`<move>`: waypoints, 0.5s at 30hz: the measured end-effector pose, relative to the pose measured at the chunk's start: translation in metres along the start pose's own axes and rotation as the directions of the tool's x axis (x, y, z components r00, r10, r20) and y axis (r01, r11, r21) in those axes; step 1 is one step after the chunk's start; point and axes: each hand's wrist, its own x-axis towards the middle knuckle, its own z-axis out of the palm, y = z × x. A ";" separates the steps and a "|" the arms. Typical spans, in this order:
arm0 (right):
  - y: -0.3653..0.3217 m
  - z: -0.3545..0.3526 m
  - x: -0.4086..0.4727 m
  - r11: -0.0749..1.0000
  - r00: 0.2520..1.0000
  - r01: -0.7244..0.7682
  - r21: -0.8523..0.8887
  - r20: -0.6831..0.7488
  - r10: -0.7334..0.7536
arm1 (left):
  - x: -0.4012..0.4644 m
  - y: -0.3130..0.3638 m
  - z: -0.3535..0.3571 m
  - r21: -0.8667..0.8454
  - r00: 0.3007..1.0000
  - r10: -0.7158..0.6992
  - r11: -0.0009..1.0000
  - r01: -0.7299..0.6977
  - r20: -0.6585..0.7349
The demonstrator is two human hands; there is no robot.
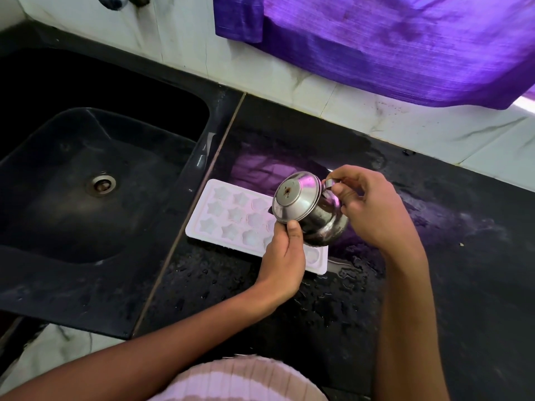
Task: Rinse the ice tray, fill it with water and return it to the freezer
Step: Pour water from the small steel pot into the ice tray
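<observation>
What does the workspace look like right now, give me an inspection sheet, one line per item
Surface: black stone counter, wet with droplets near the tray.
Job's things: pale ice tray with star-shaped cells flat on the counter beside the sink; lidded steel jug tilted over the tray.
Clutter: nothing seen.
Hands: left hand steadies the jug's lid edge; right hand grips the handle, fingers curled.
Cables: nothing seen.
Surroundings: purple cloth hanging over the white tiled wall.
</observation>
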 end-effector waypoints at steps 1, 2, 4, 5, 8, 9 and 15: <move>0.000 0.000 0.000 1.000 1.000 0.000 0.001 -0.001 0.000 | 0.000 0.001 0.000 0.000 1.000 0.000 1.000 0.000 0.000; -0.001 0.000 -0.001 1.000 1.000 -0.001 0.001 -0.001 0.001 | -0.001 0.001 0.000 -0.001 1.000 0.001 1.000 -0.001 -0.001; -0.002 -0.001 -0.001 1.000 1.000 0.000 0.005 -0.003 0.000 | -0.002 0.002 0.000 -0.004 1.000 0.006 1.000 -0.006 -0.001; -0.002 -0.001 -0.001 1.000 1.000 0.001 0.006 -0.005 -0.001 | -0.002 0.002 0.000 -0.007 1.000 0.008 1.000 -0.008 -0.001; -0.003 -0.002 -0.002 1.000 1.000 0.000 0.012 -0.014 0.001 | -0.002 0.002 0.000 -0.001 1.000 0.021 1.000 -0.021 0.002; -0.002 -0.002 -0.003 1.000 1.000 0.000 0.018 -0.019 0.000 | -0.001 0.002 0.000 0.002 1.000 0.029 1.000 -0.029 0.003; 0.003 -0.002 -0.005 0.995 0.998 -0.011 0.098 -0.067 0.018 | -0.002 -0.002 0.001 0.030 0.993 0.114 0.993 -0.114 -0.009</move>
